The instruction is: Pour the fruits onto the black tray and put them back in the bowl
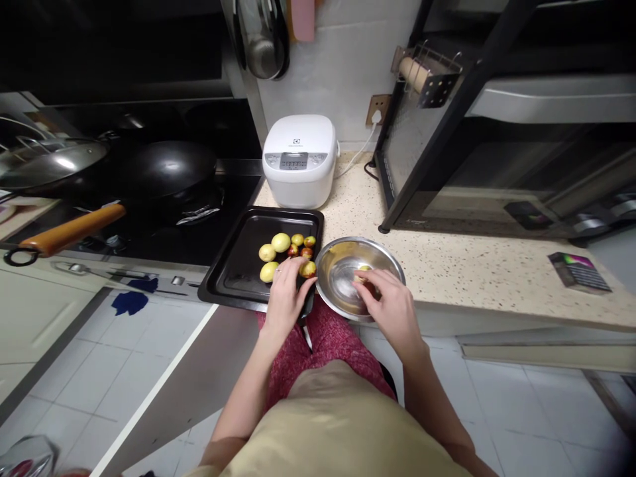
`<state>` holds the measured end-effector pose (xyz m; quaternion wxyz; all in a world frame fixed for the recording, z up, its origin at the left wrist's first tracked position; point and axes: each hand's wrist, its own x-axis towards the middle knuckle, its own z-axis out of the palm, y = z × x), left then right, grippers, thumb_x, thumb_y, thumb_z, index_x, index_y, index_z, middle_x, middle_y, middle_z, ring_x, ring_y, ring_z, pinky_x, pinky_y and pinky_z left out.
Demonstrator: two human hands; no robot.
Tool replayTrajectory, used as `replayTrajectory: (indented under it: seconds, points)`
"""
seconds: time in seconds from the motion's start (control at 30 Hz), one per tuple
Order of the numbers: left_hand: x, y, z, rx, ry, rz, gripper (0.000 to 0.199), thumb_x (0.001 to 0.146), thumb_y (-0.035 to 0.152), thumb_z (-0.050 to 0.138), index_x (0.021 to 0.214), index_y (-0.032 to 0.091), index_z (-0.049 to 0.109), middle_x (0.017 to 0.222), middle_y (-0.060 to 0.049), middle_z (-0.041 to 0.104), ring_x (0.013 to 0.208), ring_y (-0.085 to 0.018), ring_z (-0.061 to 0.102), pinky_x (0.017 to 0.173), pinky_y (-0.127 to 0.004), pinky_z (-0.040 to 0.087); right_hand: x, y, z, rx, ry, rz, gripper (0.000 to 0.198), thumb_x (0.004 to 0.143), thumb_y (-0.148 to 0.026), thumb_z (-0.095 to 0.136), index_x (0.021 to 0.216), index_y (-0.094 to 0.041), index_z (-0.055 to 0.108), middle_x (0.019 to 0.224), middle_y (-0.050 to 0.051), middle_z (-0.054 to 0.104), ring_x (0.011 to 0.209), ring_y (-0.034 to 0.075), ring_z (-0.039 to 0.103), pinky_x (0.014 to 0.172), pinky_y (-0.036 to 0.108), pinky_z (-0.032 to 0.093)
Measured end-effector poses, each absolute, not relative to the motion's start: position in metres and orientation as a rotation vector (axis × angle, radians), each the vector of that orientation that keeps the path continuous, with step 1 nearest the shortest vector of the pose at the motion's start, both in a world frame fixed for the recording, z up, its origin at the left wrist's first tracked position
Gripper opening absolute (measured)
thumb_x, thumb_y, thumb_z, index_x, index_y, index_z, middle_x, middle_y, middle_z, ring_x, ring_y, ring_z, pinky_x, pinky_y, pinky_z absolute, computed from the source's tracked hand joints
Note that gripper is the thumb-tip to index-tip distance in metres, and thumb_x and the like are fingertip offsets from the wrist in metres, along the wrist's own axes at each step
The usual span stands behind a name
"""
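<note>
A black baking tray (238, 245) lies on the counter with several fruits on it. On it, larger yellow fruits (269, 271) sit beside small red-and-green jujubes (307, 253). At the tray's right edge, my left hand (287, 288) has thumb and index finger around a jujube (309, 269). A steel bowl (338, 250) stands immediately right of the tray. Over the bowl, my right hand (390, 301) pinches a small yellowish fruit (362, 272), partly hidden by the fingers.
Behind the tray stands a white rice cooker (299, 162). A wok (169, 169) with a wooden handle (74, 230) and a lidded pan (50, 162) sit on the stove at left. Right are a black rack (422, 165), an oven (521, 172) and a small box (579, 272). An open drawer juts out below.
</note>
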<state>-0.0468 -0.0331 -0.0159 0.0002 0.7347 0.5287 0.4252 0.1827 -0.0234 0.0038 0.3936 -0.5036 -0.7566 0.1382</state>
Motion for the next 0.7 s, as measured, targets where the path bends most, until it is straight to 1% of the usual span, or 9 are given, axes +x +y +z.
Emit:
replayTrajectory:
  seconds: [0.1,0.17,0.27,0.33,0.4,0.47,0.53,0.6,0.7]
  points:
    - [-0.028,-0.043,-0.009,2.302,1.489,1.463,0.029,0.101,0.022,0.064,0.128,0.023,0.058,0.124,-0.011,0.069,0.117,-0.024,0.068,0.103,-0.041,0.057,0.172,-0.026,0.005,-1.199,-1.902,0.467,0.022,0.1,-0.034,0.063,0.112,-0.022,0.075,0.108,0.009,0.079,0.104,0.027,0.073,0.093,0.043,0.057]
    - [-0.019,-0.048,-0.009,2.318,1.384,1.506,0.027,0.1,0.018,0.064,0.127,0.022,0.059,0.124,-0.011,0.069,0.115,-0.022,0.069,0.101,-0.038,0.058,0.165,-0.028,0.005,-1.145,-1.897,0.574,0.024,0.098,-0.035,0.065,0.117,-0.022,0.073,0.113,0.009,0.079,0.104,0.026,0.073,0.094,0.041,0.057]
    - [-0.012,-0.049,-0.014,2.389,1.274,1.523,0.028,0.101,0.013,0.061,0.128,0.021,0.06,0.124,-0.012,0.07,0.115,-0.022,0.069,0.099,-0.037,0.059,0.157,-0.029,0.004,-1.096,-1.882,0.723,0.028,0.096,-0.032,0.066,0.122,-0.023,0.071,0.117,0.007,0.078,0.088,0.021,0.073,0.083,0.036,0.06]
    - [-0.01,-0.048,-0.016,2.445,1.233,1.48,0.03,0.102,0.012,0.059,0.13,0.021,0.059,0.124,-0.012,0.07,0.117,-0.022,0.068,0.099,-0.037,0.059,0.156,-0.028,0.001,-1.098,-1.867,0.787,0.027,0.094,-0.028,0.066,0.121,-0.023,0.07,0.113,0.006,0.078,0.074,0.018,0.07,0.074,0.033,0.06]
    - [-0.012,-0.046,-0.016,2.477,1.231,1.403,0.03,0.102,0.012,0.058,0.131,0.019,0.058,0.125,-0.013,0.07,0.118,-0.022,0.068,0.1,-0.037,0.058,0.158,-0.023,-0.001,-1.122,-1.865,0.802,0.026,0.092,-0.025,0.066,0.117,-0.023,0.071,0.107,0.005,0.078,0.07,0.017,0.068,0.071,0.032,0.059]
    - [-0.014,-0.044,-0.014,2.492,1.269,1.31,0.029,0.103,0.014,0.058,0.132,0.018,0.058,0.125,-0.013,0.07,0.118,-0.023,0.068,0.101,-0.037,0.058,0.163,-0.014,-0.005,-1.161,-1.883,0.756,0.024,0.09,-0.025,0.067,0.113,-0.023,0.071,0.105,0.005,0.078,0.075,0.019,0.069,0.073,0.034,0.059]
    - [-0.018,-0.042,-0.01,2.523,1.315,1.221,0.027,0.103,0.017,0.059,0.13,0.018,0.059,0.123,-0.012,0.071,0.116,-0.023,0.068,0.1,-0.038,0.057,0.169,-0.003,-0.008,-1.198,-1.918,0.652,0.022,0.089,-0.023,0.067,0.111,-0.022,0.069,0.108,0.008,0.077,0.091,0.024,0.071,0.082,0.038,0.059]
    - [-0.022,-0.041,-0.007,2.563,1.356,1.136,0.023,0.103,0.019,0.059,0.126,0.018,0.061,0.118,-0.011,0.072,0.112,-0.023,0.069,0.097,-0.039,0.058,0.173,0.008,-0.01,-1.218,-1.991,0.553,0.022,0.089,-0.017,0.064,0.11,-0.021,0.068,0.111,0.01,0.075,0.106,0.029,0.069,0.092,0.043,0.056]
    - [-0.027,-0.041,-0.005,2.591,1.393,1.058,0.018,0.103,0.02,0.058,0.12,0.017,0.064,0.114,-0.009,0.073,0.108,-0.023,0.069,0.096,-0.039,0.058,0.175,0.023,-0.012,-1.241,-2.134,0.507,0.028,0.088,-0.007,0.059,0.112,-0.019,0.065,0.115,0.012,0.074,0.11,0.029,0.068,0.097,0.044,0.053]
